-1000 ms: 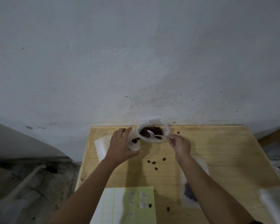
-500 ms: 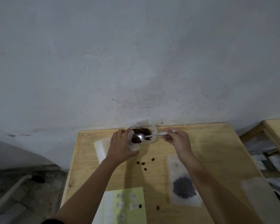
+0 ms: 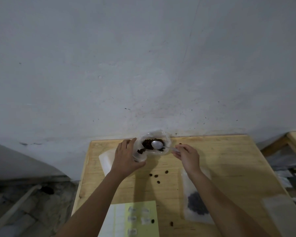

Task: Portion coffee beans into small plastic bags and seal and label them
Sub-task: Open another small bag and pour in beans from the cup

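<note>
1. Big open bag of coffee beans (image 3: pixel 152 142) sits at the desk's (image 3: pixel 229 159) far edge, right against the wall.
2. Left hand (image 3: pixel 126 158) is wrapped around a small plastic bag (image 3: pixel 139 153), touching the big bag's left side, a few beans inside.
3. Right hand (image 3: pixel 186 155) pinches a spoon (image 3: pixel 157 144), bowl over the beans.
4. Loose beans (image 3: pixel 155 176) lie nearer than the big bag; a filled bag (image 3: pixel 197 202) is nearer still.
</note>
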